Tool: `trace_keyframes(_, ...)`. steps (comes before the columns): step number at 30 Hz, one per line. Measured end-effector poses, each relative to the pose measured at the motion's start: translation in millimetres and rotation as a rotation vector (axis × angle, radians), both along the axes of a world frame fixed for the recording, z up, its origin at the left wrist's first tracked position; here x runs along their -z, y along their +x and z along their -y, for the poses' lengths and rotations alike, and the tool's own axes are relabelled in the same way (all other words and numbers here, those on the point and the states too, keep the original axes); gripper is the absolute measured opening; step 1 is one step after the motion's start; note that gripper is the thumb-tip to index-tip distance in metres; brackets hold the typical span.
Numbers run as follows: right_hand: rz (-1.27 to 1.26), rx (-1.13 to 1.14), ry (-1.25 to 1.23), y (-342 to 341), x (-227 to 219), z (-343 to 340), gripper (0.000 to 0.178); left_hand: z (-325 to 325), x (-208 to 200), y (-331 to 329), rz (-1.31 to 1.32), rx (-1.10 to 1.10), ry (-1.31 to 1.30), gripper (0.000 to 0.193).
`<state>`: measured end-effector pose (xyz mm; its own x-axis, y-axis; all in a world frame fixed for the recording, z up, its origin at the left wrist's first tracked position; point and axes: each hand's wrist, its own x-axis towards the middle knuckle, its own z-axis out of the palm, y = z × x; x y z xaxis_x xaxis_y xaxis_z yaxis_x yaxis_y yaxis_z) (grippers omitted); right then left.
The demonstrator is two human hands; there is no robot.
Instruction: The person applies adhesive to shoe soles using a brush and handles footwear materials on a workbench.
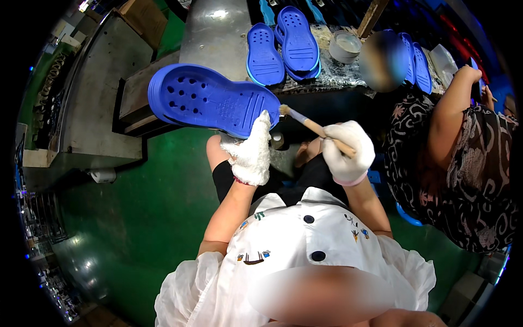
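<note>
Above my lap, my left hand [253, 151], in a white knit glove, grips the heel end of a blue shoe sole [220, 106]. Its thumb lies on the upper face, and the other fingers are hidden underneath. The sole has a cluster of round holes at its wide end, which points left, and raised ridges near the heel. In my gloved right hand [348, 150] is a wooden-handled brush [308, 122], held like a pen. The brush's bristles are right beside the sole's heel edge; whether they touch it I cannot tell.
On the metal worktable [212, 41] ahead lie more blue soles [298, 41], several of them stacked. Next to them stands a round white tub [345, 46]. A co-worker in a patterned black top [468, 174] sits close on my right. At left is a grey metal machine [98, 92].
</note>
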<state>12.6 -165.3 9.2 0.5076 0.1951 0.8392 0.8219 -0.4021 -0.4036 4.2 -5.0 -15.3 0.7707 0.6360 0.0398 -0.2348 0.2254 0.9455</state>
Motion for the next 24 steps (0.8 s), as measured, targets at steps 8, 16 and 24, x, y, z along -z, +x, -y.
trace_keyframes(8,-0.173,-0.094,0.128,8,5,1,0.025,1,-14,-14,-0.181,0.099,-0.057,0.016)
trace_keyframes(16,-0.237,-0.025,-0.039,12,-2,-14,0.024,-12,-3,-34,-0.279,0.409,0.011,0.014)
trace_keyframes(24,-0.245,-0.032,-0.06,13,8,-10,0.026,-14,-1,-34,-0.226,0.423,0.063,0.013)
